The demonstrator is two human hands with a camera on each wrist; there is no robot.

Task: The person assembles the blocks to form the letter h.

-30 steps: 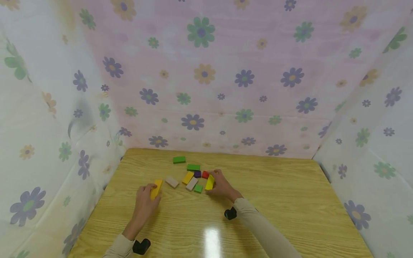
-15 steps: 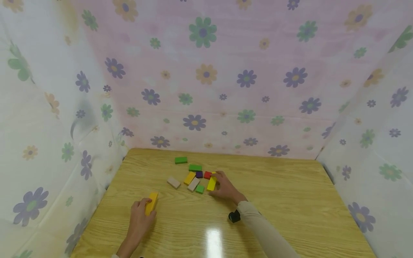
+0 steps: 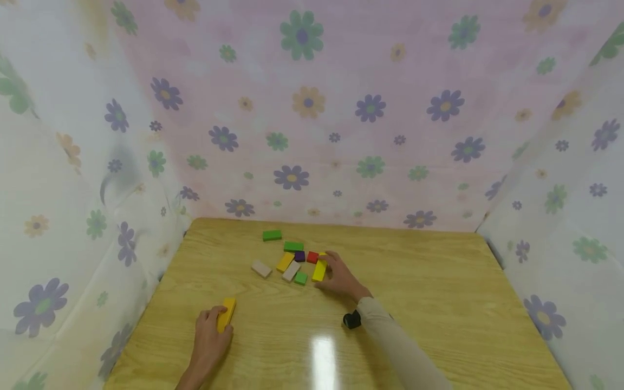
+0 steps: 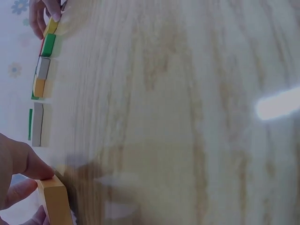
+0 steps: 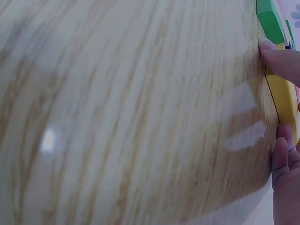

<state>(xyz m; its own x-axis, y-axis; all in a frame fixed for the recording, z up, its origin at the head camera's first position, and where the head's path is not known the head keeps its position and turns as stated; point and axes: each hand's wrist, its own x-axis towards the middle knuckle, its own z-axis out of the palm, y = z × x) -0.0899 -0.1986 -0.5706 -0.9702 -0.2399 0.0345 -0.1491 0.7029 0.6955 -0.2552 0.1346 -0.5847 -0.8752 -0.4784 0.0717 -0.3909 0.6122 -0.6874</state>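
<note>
At the front left of the table, my left hand (image 3: 210,330) grips a long orange-yellow wooden block (image 3: 226,315) between thumb and fingers. In the left wrist view that block (image 4: 57,202) shows one end toward the camera. My right hand (image 3: 343,277) holds a yellow block (image 3: 319,270) at the right side of a loose group. Thumb and fingertips lie at the yellow block (image 5: 282,96) in the right wrist view. Close to it lie a red block (image 3: 312,257) and a small light green block (image 3: 300,278).
Also in the group are a purple block (image 3: 299,256), an orange block (image 3: 285,262), a pale wooden block (image 3: 291,271) and a green block (image 3: 293,246). Farther left are another pale block (image 3: 261,268) and a green block (image 3: 272,235). Flowered cloth (image 3: 336,162) encloses the wooden table (image 3: 429,281).
My left hand has drawn the orange-yellow block toward the front left, away from the group. My right hand has stayed at the yellow block; the other blocks have not visibly moved.
</note>
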